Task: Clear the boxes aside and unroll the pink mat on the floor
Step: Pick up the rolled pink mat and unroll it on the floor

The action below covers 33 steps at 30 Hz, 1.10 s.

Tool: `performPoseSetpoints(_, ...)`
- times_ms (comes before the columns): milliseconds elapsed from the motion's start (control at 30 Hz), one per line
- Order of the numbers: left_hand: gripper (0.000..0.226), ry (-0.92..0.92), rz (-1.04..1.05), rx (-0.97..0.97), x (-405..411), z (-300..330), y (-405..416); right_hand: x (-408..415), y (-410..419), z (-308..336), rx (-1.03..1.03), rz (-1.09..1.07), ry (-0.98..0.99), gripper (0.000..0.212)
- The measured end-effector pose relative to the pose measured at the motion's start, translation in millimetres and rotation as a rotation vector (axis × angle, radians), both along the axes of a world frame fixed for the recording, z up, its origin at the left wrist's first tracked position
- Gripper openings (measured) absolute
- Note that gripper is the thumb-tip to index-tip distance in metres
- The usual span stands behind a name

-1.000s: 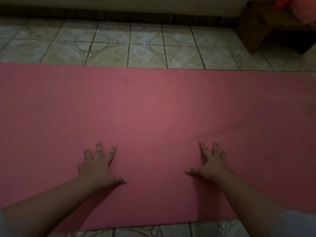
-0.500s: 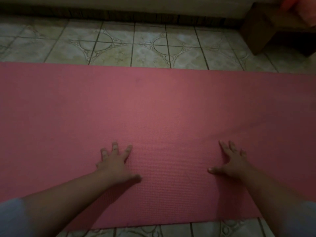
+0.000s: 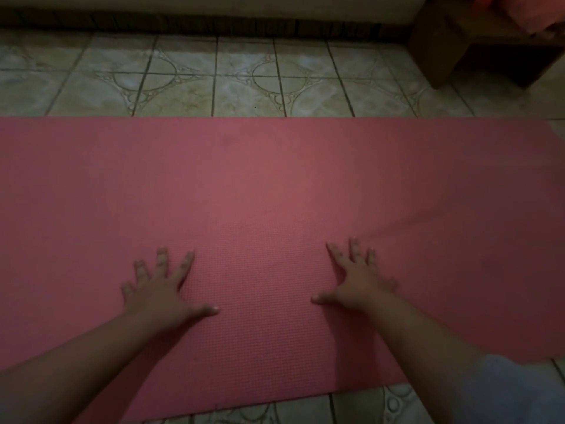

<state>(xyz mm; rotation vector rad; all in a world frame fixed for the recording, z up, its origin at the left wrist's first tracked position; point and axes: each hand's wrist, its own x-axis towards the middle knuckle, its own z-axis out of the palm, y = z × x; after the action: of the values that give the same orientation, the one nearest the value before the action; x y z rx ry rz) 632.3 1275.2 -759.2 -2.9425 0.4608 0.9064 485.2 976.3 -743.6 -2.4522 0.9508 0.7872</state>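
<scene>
The pink mat [image 3: 275,185] lies unrolled and flat across the tiled floor, running from the left edge of the view to the right. My left hand [image 3: 162,289] rests palm down on the mat's near part with its fingers spread. My right hand [image 3: 357,280] presses flat on the mat to the right of it, fingers apart too. Neither hand holds anything. A slight ripple runs through the mat beyond my right hand. No boxes are in view.
Patterned floor tiles [image 3: 244,84] show beyond the mat's far edge, up to a wall base. A dark wooden piece of furniture [image 3: 477,47] stands at the back right with something pink on top. More tiles show along the near edge.
Both hands stay flat on the mat and slide sideways, right then back left. The view shifts slightly.
</scene>
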Motion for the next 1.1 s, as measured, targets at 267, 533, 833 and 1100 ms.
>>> performPoseSetpoints(267, 0.124, -0.011, -0.024, 0.015, 9, -3, -11, 8, -16, -2, -0.002, -0.007, -0.005, 0.120)
performPoseSetpoints(533, 0.121, 0.006, -0.047, -0.006, 15, 2, -24, 16, -27, 3, -0.043, 0.010, 0.019, 0.121)
performPoseSetpoints(833, 0.138, 0.053, -0.164, -0.040, -6, 2, -34, -16, 4, -15, -0.138, 0.176, -0.096, 0.096)
performPoseSetpoints(1100, 0.136, 0.068, -0.157, -0.042, -13, 3, -42, -4, 5, -5, -0.106, 0.075, -0.048, 0.104)
